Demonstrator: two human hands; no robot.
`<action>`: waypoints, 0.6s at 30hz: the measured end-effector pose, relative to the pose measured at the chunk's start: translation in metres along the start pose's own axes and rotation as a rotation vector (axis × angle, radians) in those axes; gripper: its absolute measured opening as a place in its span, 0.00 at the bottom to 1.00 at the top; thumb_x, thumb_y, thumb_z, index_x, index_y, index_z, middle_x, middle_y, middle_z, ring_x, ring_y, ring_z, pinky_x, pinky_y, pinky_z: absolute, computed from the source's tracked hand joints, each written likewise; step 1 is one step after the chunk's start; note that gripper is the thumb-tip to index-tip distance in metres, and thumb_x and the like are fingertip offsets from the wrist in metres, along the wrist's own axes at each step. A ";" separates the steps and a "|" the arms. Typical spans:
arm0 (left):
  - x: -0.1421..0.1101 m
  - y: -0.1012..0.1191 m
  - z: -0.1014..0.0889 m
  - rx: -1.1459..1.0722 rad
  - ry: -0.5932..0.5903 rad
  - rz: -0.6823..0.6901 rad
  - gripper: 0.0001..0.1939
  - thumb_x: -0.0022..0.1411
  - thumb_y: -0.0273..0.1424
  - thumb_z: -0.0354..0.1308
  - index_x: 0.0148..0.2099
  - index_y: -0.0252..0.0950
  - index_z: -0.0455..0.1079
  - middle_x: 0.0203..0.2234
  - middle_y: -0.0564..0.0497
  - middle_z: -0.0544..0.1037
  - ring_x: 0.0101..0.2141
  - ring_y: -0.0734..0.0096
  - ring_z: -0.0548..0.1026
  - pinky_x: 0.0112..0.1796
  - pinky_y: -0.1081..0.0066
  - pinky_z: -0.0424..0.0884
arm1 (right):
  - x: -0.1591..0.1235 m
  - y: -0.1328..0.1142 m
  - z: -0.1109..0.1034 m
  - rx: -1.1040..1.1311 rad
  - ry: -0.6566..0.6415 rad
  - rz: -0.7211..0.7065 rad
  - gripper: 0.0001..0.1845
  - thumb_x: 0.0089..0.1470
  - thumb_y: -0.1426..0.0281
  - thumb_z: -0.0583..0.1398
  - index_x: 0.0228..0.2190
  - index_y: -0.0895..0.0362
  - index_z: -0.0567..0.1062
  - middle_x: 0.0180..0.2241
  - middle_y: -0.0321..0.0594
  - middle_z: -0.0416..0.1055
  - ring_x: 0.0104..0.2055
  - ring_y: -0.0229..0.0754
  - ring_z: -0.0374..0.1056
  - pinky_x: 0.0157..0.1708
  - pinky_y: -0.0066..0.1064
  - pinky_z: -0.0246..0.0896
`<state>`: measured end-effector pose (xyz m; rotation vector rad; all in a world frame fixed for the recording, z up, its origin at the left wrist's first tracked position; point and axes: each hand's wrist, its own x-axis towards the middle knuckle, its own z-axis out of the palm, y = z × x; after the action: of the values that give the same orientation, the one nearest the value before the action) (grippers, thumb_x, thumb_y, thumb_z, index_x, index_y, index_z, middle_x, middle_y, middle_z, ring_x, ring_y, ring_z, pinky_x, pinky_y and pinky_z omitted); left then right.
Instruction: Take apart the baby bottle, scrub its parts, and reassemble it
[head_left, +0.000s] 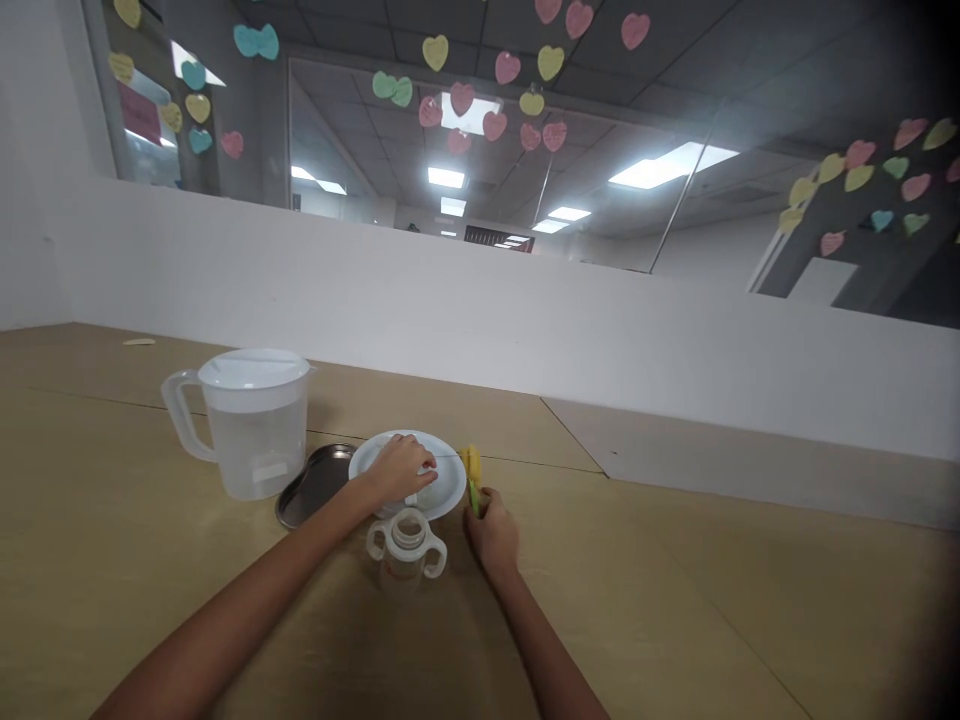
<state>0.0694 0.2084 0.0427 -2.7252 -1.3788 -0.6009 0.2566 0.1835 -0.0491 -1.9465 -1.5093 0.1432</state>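
My left hand [401,468] rests on a white plate [450,480], fingers curled over something small and pale that I cannot make out. My right hand [491,535] is closed on a green handle, holding a brush with a yellow sponge head [472,464] upright beside the plate's right edge. A clear baby bottle with two side handles [406,553] stands open-topped on the wooden table, just in front of the plate and between my two hands.
A clear plastic pitcher with a white lid [251,420] stands to the left. A metal tray [311,485] lies between pitcher and plate. A low white partition wall [525,320] runs along the table's far edge, glass with paper hearts above it.
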 end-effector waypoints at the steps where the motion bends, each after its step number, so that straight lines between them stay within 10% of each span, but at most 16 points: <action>1: 0.003 0.001 0.003 0.003 -0.016 -0.006 0.12 0.57 0.35 0.54 0.39 0.36 0.75 0.35 0.46 0.78 0.42 0.59 0.72 0.45 0.63 0.63 | 0.002 0.002 0.000 0.069 0.027 0.026 0.22 0.48 0.67 0.56 0.45 0.64 0.70 0.27 0.44 0.72 0.32 0.47 0.69 0.28 0.30 0.54; 10: 0.007 0.003 0.019 0.028 -0.150 -0.021 0.10 0.52 0.26 0.59 0.38 0.36 0.76 0.33 0.46 0.79 0.40 0.58 0.74 0.44 0.62 0.62 | 0.007 0.005 -0.002 0.676 0.293 0.125 0.24 0.51 0.58 0.49 0.39 0.62 0.72 0.21 0.36 0.66 0.24 0.41 0.63 0.26 0.28 0.55; 18: 0.004 0.004 -0.004 -0.006 -0.094 -0.016 0.08 0.54 0.29 0.59 0.38 0.39 0.75 0.35 0.51 0.79 0.40 0.65 0.74 0.44 0.68 0.63 | -0.013 -0.019 -0.012 0.640 0.271 -0.096 0.27 0.58 0.56 0.45 0.45 0.62 0.69 0.22 0.37 0.67 0.24 0.39 0.61 0.27 0.28 0.55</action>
<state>0.0739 0.2082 0.0485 -2.7832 -1.4216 -0.4851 0.2420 0.1687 -0.0332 -1.3215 -1.1857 0.2714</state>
